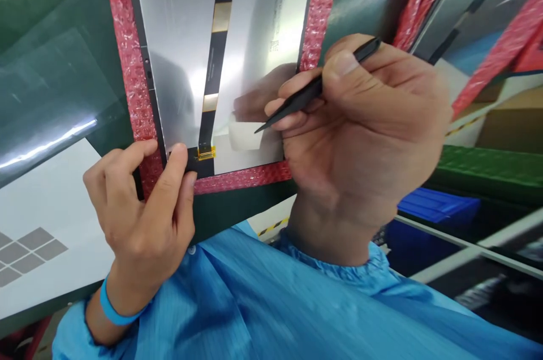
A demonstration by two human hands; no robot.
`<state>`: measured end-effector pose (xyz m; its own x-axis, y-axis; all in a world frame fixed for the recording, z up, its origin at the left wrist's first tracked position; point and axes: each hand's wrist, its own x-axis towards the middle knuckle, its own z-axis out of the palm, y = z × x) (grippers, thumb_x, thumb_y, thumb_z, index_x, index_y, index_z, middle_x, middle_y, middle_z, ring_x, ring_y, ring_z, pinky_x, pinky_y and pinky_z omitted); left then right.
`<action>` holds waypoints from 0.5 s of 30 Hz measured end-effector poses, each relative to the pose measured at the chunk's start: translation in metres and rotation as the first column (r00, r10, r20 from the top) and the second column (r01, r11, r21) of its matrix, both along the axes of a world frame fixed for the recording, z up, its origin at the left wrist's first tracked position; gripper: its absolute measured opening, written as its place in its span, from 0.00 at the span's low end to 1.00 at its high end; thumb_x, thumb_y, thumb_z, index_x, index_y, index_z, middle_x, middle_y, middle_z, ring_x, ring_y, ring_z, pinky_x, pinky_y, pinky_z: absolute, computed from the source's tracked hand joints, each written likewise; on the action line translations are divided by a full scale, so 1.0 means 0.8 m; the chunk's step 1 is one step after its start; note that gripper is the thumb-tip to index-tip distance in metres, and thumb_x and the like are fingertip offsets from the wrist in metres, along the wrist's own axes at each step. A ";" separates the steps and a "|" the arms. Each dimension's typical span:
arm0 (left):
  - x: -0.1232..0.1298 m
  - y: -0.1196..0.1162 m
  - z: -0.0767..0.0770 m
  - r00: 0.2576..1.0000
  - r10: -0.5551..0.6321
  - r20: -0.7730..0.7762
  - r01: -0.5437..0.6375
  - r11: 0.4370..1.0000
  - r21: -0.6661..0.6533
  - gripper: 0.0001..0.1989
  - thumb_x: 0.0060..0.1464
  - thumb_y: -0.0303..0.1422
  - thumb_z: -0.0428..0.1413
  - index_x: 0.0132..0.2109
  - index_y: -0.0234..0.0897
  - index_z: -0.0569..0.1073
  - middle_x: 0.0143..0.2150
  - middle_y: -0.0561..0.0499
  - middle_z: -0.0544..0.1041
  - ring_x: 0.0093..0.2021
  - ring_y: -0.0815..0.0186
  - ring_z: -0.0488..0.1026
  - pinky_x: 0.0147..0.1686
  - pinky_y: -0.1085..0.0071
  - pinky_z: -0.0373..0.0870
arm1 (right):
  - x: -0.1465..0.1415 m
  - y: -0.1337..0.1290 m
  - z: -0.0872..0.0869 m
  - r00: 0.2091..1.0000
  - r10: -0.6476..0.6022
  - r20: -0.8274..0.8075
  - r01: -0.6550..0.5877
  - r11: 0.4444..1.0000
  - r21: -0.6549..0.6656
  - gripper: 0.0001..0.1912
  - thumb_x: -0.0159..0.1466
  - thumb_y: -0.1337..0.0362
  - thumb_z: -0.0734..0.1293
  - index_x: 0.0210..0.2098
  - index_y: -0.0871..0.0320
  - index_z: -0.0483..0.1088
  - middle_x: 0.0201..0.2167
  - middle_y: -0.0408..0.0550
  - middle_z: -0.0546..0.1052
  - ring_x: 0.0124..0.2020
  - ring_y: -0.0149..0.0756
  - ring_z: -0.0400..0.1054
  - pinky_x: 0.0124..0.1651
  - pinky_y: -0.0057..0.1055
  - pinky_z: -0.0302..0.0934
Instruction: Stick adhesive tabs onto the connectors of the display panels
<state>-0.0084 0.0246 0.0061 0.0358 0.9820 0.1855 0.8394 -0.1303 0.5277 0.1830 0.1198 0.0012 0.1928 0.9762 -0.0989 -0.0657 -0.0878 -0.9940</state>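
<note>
A silver-backed display panel lies within pink bubble-wrap edging. Down its middle runs a dark flex cable, ending at a small gold connector. My left hand rests at the panel's lower left corner, fingers apart, with index fingertip and thumb close beside the connector. Black pointed tweezers are pinched in my right hand. Their tip is over the panel's lower right part, near a pale rectangular patch; whether it touches I cannot tell.
At left, a white sheet with grey squares lies on the dark green tabletop. Another panel with pink wrap is at upper right. A blue bin and a white rail stand at the right, below table level.
</note>
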 end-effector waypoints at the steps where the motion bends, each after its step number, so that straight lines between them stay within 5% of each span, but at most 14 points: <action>1: 0.000 0.000 0.000 1.000 -0.001 -0.004 0.001 1.000 0.001 0.21 0.65 0.29 0.65 0.63 0.44 0.78 0.61 0.36 0.76 0.59 0.43 0.74 0.55 0.37 0.73 | 0.001 -0.002 0.002 1.000 0.018 0.019 -0.018 1.000 -0.002 0.10 0.68 0.59 0.76 0.34 0.51 0.72 0.30 0.44 0.81 0.29 0.38 0.81 0.23 0.28 0.73; 10: 0.000 -0.001 0.002 1.000 -0.003 -0.009 0.003 1.000 -0.002 0.21 0.65 0.30 0.65 0.63 0.44 0.78 0.61 0.36 0.76 0.60 0.42 0.74 0.56 0.37 0.73 | -0.028 -0.014 0.018 0.993 -0.066 0.101 0.069 0.997 -0.021 0.08 0.67 0.71 0.71 0.33 0.51 0.75 0.26 0.42 0.81 0.25 0.39 0.79 0.21 0.30 0.72; 15: 0.000 -0.002 0.002 1.000 0.008 0.000 -0.008 1.000 -0.005 0.21 0.65 0.30 0.64 0.63 0.45 0.78 0.62 0.37 0.76 0.60 0.42 0.75 0.57 0.36 0.72 | -0.028 -0.018 0.013 0.993 -0.047 0.104 0.049 0.999 -0.014 0.07 0.67 0.70 0.73 0.36 0.51 0.75 0.27 0.40 0.81 0.28 0.41 0.80 0.32 0.39 0.81</action>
<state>-0.0086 0.0229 0.0076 0.0284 0.9832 0.1801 0.8404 -0.1210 0.5283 0.1607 0.1052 0.0118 0.2497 0.9639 -0.0919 0.0326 -0.1033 -0.9941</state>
